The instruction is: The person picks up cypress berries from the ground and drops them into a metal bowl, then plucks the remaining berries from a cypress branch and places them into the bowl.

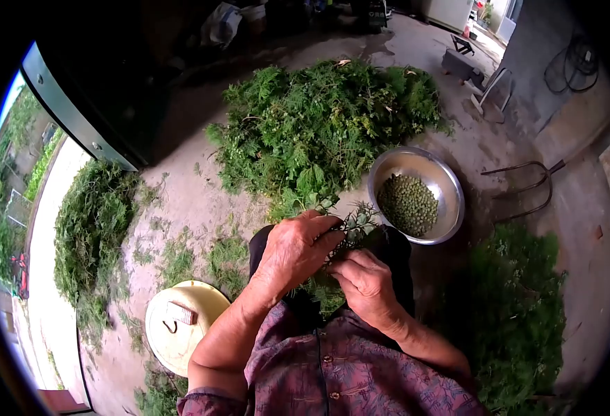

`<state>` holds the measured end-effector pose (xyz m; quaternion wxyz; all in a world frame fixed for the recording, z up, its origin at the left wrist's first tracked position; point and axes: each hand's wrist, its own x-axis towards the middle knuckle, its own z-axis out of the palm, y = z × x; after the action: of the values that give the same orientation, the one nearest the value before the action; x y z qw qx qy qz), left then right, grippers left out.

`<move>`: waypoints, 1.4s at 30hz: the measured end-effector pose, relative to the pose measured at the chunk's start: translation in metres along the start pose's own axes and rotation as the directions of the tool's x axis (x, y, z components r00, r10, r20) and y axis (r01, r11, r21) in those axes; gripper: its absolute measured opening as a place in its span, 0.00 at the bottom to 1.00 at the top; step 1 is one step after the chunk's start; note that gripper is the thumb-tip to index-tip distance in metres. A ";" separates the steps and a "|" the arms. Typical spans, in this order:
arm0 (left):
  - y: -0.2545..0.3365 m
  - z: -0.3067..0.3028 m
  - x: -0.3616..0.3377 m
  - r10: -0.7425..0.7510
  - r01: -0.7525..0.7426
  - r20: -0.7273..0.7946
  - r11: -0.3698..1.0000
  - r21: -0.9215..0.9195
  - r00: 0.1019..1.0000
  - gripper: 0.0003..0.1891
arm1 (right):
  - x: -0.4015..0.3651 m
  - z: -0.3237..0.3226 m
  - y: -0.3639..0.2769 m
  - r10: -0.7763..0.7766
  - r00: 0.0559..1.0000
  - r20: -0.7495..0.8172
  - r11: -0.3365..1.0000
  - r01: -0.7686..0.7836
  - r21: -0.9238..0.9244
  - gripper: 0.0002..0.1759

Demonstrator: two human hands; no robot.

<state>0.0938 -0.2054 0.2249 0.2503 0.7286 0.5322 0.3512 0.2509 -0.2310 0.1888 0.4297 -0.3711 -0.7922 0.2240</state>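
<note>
The largest thing is the broad heap of green feathery cuttings (319,132), spread over the far middle of the grey concrete floor (194,201). A second long heap of cuttings (90,229) lies along the floor's left edge, and a darker green pile (519,312) lies at the person's right side. A round stainless steel bowl (416,165) sits just beside the big heap's near right edge, with a layer of small round green seeds (407,204) in its bottom. A pale yellow round lid (180,333) lies flat near the left elbow.

Over the lap, just left of the bowl, both hands hold one feathery green sprig (352,225). The left hand (294,253) is closed over its upper part, fingers curled round the stems. The right hand (367,284) pinches it lower down between thumb and fingertips.

The sprig looks very light and limp. Its thin stems probably bend and tear easily, so the firmest hold is likely on the stem near its base, not on the leaf tips. It is branching, with fine divided leaves, mid-green and dry-looking. Whether it carries seeds cannot be told.
</note>
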 end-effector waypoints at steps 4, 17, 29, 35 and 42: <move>-0.005 0.006 -0.033 -0.092 0.093 0.014 0.974 -0.207 0.996 0.08 | -0.023 -0.005 -0.019 0.012 0.990 0.138 0.993 -0.029 0.119 0.11; -0.019 0.047 -0.077 -0.227 0.233 0.074 0.839 -0.491 0.971 0.10 | -0.029 -0.009 0.009 0.282 0.958 -0.043 0.937 -0.266 0.225 0.15; -0.020 0.055 -0.076 -0.465 0.442 0.134 0.656 -0.612 0.875 0.04 | -0.031 0.000 0.040 0.606 0.785 -0.132 0.728 -0.480 0.490 0.06; -0.027 0.065 -0.077 -0.483 0.410 0.049 0.679 -0.610 0.874 0.05 | -0.031 -0.017 0.035 0.578 0.766 0.282 0.411 -0.571 0.710 0.10; -0.021 0.066 -0.075 -0.423 0.383 0.029 0.785 -0.487 0.905 0.06 | -0.033 0.007 0.039 0.326 0.943 0.074 0.888 -0.332 0.319 0.12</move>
<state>0.1182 -0.2701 0.1498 0.4709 0.4973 0.5806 0.4403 0.2723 -0.2328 0.1422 0.4337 -0.4213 -0.6736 0.4251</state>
